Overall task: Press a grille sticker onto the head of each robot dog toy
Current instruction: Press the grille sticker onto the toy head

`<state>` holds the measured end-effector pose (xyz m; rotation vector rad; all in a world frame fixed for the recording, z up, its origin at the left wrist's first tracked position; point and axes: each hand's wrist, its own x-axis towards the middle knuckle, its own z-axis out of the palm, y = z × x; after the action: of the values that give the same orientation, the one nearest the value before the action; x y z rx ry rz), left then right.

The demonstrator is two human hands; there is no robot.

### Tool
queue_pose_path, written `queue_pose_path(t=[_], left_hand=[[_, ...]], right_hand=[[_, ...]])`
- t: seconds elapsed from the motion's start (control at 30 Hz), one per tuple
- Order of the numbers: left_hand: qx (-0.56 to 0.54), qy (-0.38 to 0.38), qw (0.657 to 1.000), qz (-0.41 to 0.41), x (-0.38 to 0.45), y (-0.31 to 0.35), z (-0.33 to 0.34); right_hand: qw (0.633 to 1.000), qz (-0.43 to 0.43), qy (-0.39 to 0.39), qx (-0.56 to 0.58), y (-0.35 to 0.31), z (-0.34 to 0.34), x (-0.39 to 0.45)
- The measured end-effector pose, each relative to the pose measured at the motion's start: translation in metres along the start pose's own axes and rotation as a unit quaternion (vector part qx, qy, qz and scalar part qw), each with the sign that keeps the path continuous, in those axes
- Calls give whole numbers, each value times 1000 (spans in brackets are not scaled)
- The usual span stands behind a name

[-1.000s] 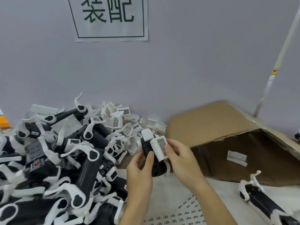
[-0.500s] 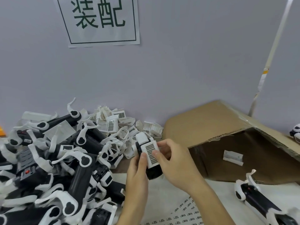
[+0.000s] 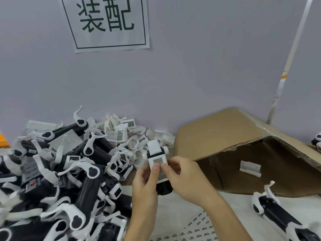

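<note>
Gripping boxy white head, seemingly plastic

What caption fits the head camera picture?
Both hands, left hand and right hand, hold a robot dog toy, thumbs pressing its grille sticker.

Toy pile at left, cardboard box at right against wall; held toy between them, sticker sheet in front, sign on wall above pile

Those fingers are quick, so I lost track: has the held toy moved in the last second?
Yes. The toy has drifted slightly left, away from the box corner, and turned so its grille faces the camera.
</note>
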<state>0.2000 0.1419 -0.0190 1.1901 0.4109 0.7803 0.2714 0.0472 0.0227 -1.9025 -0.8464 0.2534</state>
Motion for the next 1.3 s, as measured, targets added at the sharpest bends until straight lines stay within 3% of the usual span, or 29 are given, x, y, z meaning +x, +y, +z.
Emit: queue_pose_path(t=[0.33,0.77,0.93,1.17,1.3], left_hand=[[-15,2,1000,2,-4,10,-3],[18,8,998,60,-14,23,5],[-5,-37,999,26,-11,21,7],[128,9,989,70,-10,17,11],[122,18,990,65,-6,19,6]], right_hand=[[968,30,-51,243,-9,-4,-3],[954,37,-2,296,-15,1,-5],[954,39,-15,297,-12,-7,-4],[970,8,39,242,-7,1,-2],[972,-3,42,232,-6,5,0]])
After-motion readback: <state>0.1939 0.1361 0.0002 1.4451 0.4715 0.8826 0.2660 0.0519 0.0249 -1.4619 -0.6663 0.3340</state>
